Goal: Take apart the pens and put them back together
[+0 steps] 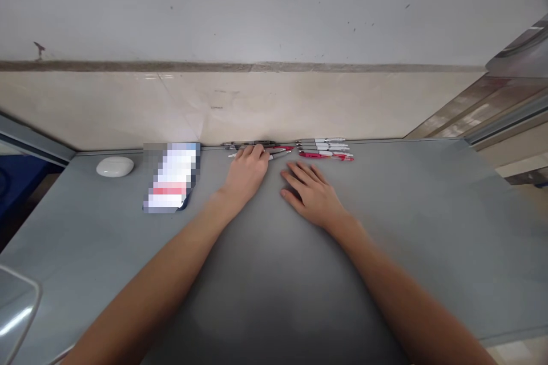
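Observation:
My left hand (249, 170) is at the back of the grey table, its fingers curled down over a white pen (278, 154). The pen's two ends stick out on either side of the hand; the middle is hidden. Just behind these fingers lie dark pens (229, 145) and part of a red one (284, 148). My right hand (315, 194) rests palm down with its fingers spread and holds nothing. Beyond its fingertips, several white-and-grey pens (329, 146) lie side by side, with pinkish-red pens (319, 155) in front of them.
A phone (171, 177), blurred over, lies left of my left hand. Farther left sits a white rounded case (115, 167). A white cable (37, 296) loops at the lower left. The tiled wall (308, 105) rises directly behind the grey table (428, 228).

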{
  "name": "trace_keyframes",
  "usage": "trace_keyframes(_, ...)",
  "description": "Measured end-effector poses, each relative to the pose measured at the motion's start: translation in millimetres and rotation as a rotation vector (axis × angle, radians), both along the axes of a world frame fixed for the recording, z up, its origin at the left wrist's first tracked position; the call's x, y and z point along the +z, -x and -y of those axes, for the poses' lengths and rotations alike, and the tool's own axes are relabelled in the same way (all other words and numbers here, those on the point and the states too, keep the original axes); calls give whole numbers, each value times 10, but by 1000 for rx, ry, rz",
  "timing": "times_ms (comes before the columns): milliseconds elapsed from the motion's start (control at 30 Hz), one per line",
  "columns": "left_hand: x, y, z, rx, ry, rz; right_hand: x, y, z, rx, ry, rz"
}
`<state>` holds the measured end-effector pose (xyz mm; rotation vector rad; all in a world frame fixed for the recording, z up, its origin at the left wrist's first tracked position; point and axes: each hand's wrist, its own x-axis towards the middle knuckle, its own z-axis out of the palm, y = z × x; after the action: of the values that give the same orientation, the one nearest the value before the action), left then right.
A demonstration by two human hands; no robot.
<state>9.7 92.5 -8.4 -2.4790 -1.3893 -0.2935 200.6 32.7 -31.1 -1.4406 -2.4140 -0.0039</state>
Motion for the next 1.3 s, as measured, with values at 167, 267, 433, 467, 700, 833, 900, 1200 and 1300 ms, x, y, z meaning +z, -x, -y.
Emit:
trace_keyframes(167,31,15,40,-1,58,8,14,-4,0,2,5,1)
trace_keyframes(267,16,38,47,-10,64,21,18,-4,0,1,7,-2)
trace_keyframes(433,-10,44,41,-29,54,32,4,-5,4,7,-13,-13)
trace_keyframes(467,-10,40,40,-29,55,33,0,-5,5,7,-21,-12)
trace_keyframes(700,29,43,80,-25,68,100,23,2,15,2,-81,2)
trace_keyframes(833,140,43,175,1,136,362,116,16,32,5,-108,-56)
trace_keyframes(900,238,47,250,12,268,582,203,21,42,-16,-75,-171)
trace_keyframes(1200,503,131,664,-13,1137,1294,633,148,97,-125,325,-1171)
trace_keyframes(1300,451,121,740,-60,1196,1343,636,243,123,-83,392,-1395)
